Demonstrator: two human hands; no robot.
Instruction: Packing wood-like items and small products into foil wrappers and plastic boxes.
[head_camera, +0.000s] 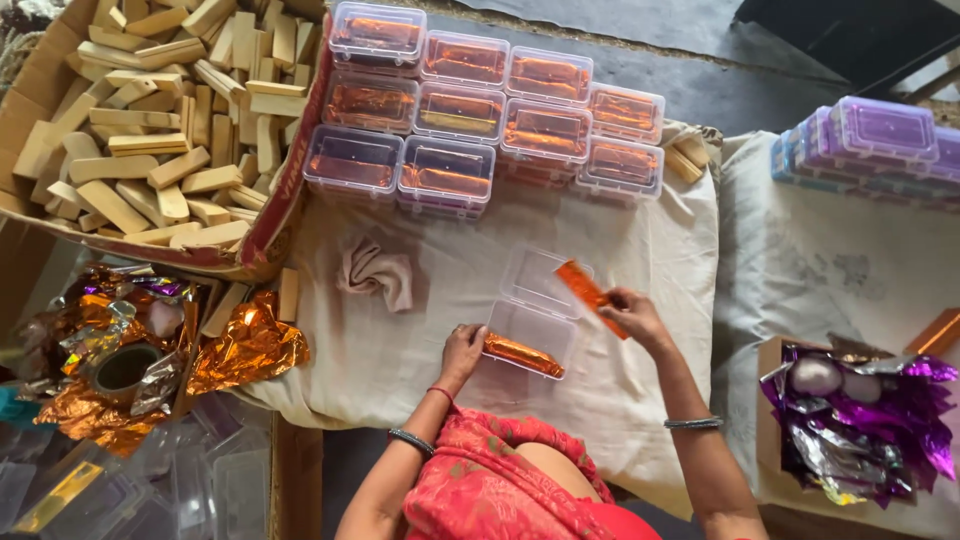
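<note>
A clear plastic box (536, 318) lies open on the cloth, its lid folded back. My left hand (462, 350) holds an orange foil-wrapped bar (522, 354) at the box's near left edge, laying it inside. My right hand (634, 316) pinches a second orange foil-wrapped bar (588, 292), tilted, just above the box's right side.
Stacks of filled clear boxes (470, 110) stand at the back of the cloth (420, 330). A cardboard carton of bare wooden blocks (160, 120) sits at left, with orange foil sheets (245, 345) below it. Purple boxes (880, 140) and purple foil (860, 420) lie at right. A crumpled rag (376, 272) is nearby.
</note>
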